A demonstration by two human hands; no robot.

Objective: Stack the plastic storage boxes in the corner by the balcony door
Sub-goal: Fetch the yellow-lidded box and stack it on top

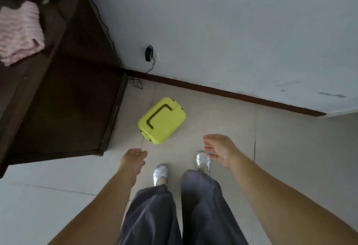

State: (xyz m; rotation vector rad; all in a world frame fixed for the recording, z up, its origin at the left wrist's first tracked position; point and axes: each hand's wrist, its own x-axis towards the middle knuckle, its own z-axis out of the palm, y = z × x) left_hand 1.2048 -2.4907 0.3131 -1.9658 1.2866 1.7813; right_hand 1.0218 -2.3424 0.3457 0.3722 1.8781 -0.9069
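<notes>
View from the head camera, looking down at a tiled floor. A lime-green plastic storage box (pixel 161 120), lid on and its dark handle folded flat on top, lies on the floor near the foot of the wall, just beside the dark wooden furniture (pixel 58 93) and in front of the person's silver shoes (pixel 160 171). Both arms reach forward and down toward it. The left hand (pixel 133 160) hangs short of the box's near-left corner, not touching it; its fingers are turned away from the camera, so whether they are curled or relaxed cannot be told. The right hand (pixel 218 149) is released, fingers loosely spread and holding nothing, just off the box's near-right side and apart from it. The step in hand appears to be the approach to lift this box. To do it well, the hands would best come down on opposite sides of the box, or one hand would raise the folded handle, so that the box comes up level and its latched lid stays shut; the box sits skewed to the wall, so the grip should follow its angle. A black plug and cable (pixel 149 54) hang on the wall behind, clear of the likely lift path. No second box and no balcony door show in this view.
</notes>
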